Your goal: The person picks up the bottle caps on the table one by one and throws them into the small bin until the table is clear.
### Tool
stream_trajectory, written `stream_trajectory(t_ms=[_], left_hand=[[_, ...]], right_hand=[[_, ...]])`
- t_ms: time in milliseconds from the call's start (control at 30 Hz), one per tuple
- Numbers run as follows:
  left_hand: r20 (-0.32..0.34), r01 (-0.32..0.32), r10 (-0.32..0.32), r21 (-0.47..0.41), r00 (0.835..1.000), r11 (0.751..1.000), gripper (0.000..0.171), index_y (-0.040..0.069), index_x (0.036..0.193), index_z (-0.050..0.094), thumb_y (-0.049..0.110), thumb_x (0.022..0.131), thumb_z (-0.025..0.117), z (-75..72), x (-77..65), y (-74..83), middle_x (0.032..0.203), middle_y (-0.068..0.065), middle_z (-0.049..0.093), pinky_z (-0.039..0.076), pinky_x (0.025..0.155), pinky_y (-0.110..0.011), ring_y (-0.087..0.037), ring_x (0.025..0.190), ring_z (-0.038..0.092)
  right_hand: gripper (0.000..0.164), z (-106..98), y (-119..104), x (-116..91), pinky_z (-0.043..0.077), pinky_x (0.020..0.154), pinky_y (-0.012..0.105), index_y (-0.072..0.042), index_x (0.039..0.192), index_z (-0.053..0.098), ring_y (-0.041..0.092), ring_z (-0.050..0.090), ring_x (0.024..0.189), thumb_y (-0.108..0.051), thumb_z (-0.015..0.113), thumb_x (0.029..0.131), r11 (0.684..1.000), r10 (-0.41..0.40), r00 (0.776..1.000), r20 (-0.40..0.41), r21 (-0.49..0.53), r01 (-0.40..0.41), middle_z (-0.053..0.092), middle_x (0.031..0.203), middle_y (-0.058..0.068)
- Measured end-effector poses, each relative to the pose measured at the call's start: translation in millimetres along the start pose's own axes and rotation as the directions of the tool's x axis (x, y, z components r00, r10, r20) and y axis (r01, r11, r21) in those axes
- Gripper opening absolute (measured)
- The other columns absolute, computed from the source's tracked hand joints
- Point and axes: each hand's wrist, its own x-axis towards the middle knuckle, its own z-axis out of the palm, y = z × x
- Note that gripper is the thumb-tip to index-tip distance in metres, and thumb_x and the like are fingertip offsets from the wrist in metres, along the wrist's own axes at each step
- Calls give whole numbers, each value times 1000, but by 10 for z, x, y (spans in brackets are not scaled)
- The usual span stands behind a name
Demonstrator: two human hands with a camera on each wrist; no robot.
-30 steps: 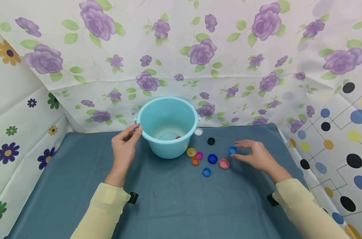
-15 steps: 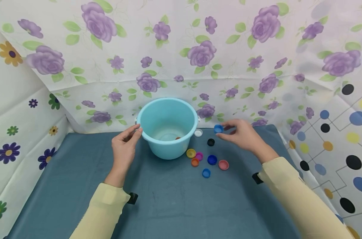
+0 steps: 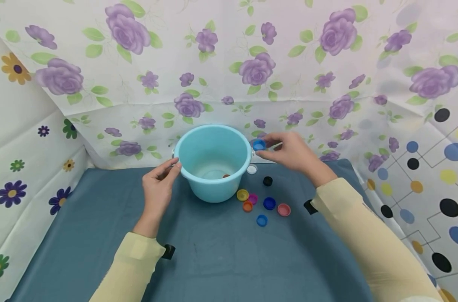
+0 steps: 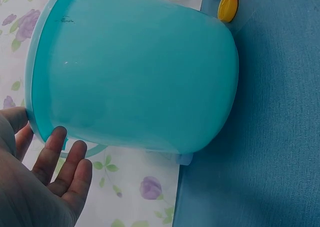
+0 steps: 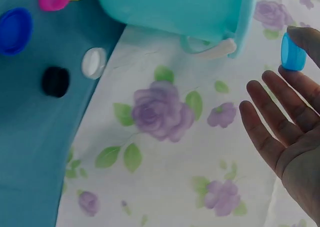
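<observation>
"What moved?"

"The small round blue plastic cap [image 3: 259, 145]! It came over to three o'clock, just beside the round light-blue plastic bucket [image 3: 214, 193]. Close, not inside."

"And fingers?"

"Right hand [image 3: 291, 153] pinches the cap; left hand [image 3: 157, 188], eight o'clock, pinches the bucket's rim [image 3: 214, 181]."

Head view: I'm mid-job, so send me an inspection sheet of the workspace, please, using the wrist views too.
Surface: lightly creased blue-grey cloth.
Job's things: light-blue bucket upright at the rear, a partly hidden reddish item inside; on the cloth, white cap, black cap, yellow cap, magenta cap, orange cap, dark-blue cap, pink cap, blue cap.
Clutter: nothing seen.
Left hand: holds the bucket at its rim; black device at the wrist.
Right hand: pinches a second blue cap in the air beside the bucket; similar device.
Cables: nothing seen.
Surroundings: rose-print sheet behind, flower-print sheet left, dotted sheet right.
</observation>
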Motion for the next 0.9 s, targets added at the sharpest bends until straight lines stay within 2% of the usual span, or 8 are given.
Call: stream_trajectory(t_ms=[100, 267, 467, 600, 767, 900], left_hand=[[-4, 2, -2, 7, 1000, 1000, 28, 14, 111, 71, 28, 87, 68, -7, -3, -3, 102, -14, 71, 49, 73, -18, -8, 83, 65], [-5, 7, -7, 17, 1000, 1000, 28, 14, 111, 71, 28, 87, 68, -15, -4, -1, 102, -13, 71, 49, 72, -18, -8, 84, 65], [-6, 10, -10, -1, 1000, 1000, 28, 13, 111, 71, 28, 86, 68, -10, 1, -9, 106, -12, 70, 49, 71, -18, -7, 81, 64], [-5, 3, -3, -12, 1000, 1000, 29, 12, 111, 71, 27, 86, 68, -5, 1, -10, 112, -10, 68, 48, 69, -18, -6, 79, 63], [-12, 2, -2, -12, 1000, 1000, 28, 13, 110, 71, 27, 86, 69, -11, 12, -10, 103, -11, 70, 49, 70, -19, -6, 79, 64], [-6, 7, -7, -13, 1000, 1000, 28, 14, 110, 72, 27, 85, 69, -9, 18, -19, 96, -10, 71, 50, 71, -19, -7, 79, 64]], right_hand=[[42, 16, -104, 99, 55, 80, 34, -28, 108, 67, 15, 64, 99, -55, 69, 77, 1000, -9, 1000, -2, 0, 9, 66, 104, -9], [42, 72, -285, 246, 54, 81, 34, -22, 109, 67, 18, 66, 98, -51, 70, 79, 999, -48, 999, -3, 0, 48, 67, 105, -4], [41, 242, -414, 408, 54, 82, 31, -18, 108, 68, 14, 65, 97, -47, 71, 79, 996, -83, 997, 3, 20, 83, 68, 103, -4], [42, 369, -467, 489, 53, 81, 28, -20, 109, 68, 11, 64, 96, -49, 70, 79, 998, -61, 998, 30, 11, 61, 67, 104, -5], [41, 544, -507, 585, 53, 82, 29, -21, 110, 68, 13, 64, 97, -48, 70, 80, 998, -54, 995, 83, 22, 53, 67, 107, -5], [39, 656, -528, 636, 52, 83, 29, -20, 110, 68, 14, 64, 99, -46, 69, 81, 997, -81, 991, 105, 26, 79, 67, 107, -5]])
